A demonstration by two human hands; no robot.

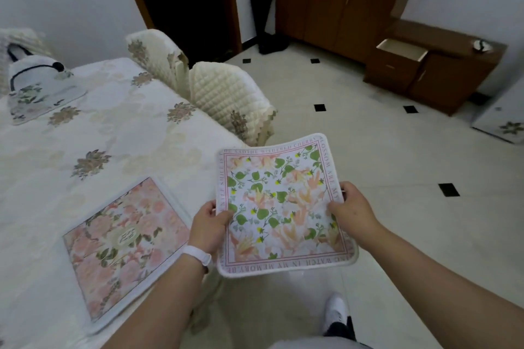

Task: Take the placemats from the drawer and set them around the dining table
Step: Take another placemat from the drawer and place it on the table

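Note:
I hold a square white placemat [280, 201] printed with green leaves, peach flowers and a lettered pink border, flat in the air just off the table's near right corner. My left hand [208, 228] pinches its left edge and my right hand [351, 211] pinches its right edge. A pink floral placemat [124, 244] lies flat on the dining table [93, 133], close to my left forearm. Another pale floral placemat [42, 96] lies at the table's far left. The drawer [401, 51] of the brown cabinet stands pulled out at the far right.
Two quilted cream chairs [226, 96] stand pushed against the table's right side. A black umbrella [262, 3] leans in the corner by a dark doorway. Tiled floor [368, 156] stretches between table and cabinet. My white shoe [336, 312] shows below.

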